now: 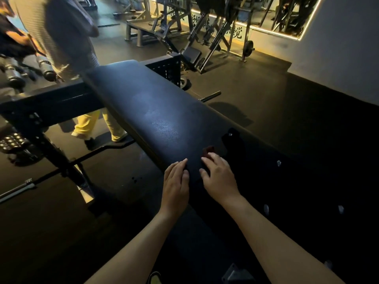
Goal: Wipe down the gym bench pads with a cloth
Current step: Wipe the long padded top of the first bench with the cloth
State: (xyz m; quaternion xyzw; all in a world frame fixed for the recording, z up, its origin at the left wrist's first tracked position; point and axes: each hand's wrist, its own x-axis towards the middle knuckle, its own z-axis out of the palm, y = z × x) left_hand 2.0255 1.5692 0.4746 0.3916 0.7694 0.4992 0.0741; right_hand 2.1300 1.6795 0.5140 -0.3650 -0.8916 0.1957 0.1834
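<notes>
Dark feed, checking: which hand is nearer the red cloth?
Right. The right hand touches the cloth; the left hand lies on the bench pad, left of it, apart.

The room is dim; a warm light strip [266, 30] round the mirror [266, 11] at the top right is the brightest source and tints the nearby floor [256, 89] yellow. A cool bluish sheen lies on the middle of the bench pad [147, 107], while its near end and the lower right corner sink into near-black shadow. The person [69, 37] at the top left is smeared by motion blur, and straight lines bow toward the edges.
</notes>
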